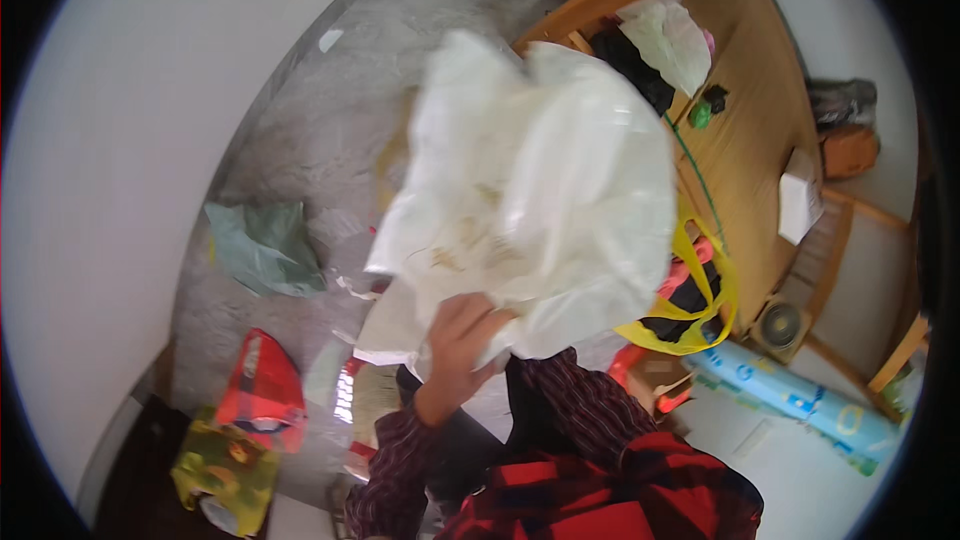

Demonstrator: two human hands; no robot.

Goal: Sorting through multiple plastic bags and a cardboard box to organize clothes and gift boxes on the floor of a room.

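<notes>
A large white sheet of thin, crumpled material [592,195], perhaps a plastic bag, spreads across the middle of the view, with faint brownish marks on it. At its lower edge my left hand [461,352] grips it, fingers bent over the material. My right hand is hidden behind the sheet; only its striped sleeve [592,401] shows, reaching up to the sheet's lower right edge. Under the sheet, left of my left hand, a pale flat piece [386,326] sticks out. A yellow plastic bag [724,300] with dark and pink contents is just right of the sheet.
Red [262,390], green-yellow [225,472] and grey-green [270,247] plastic bags lie on the floor at left. At right are a wooden board [750,105], a white box [799,202] and a light-blue patterned roll [802,397]. A white wall [127,127] bounds the left side.
</notes>
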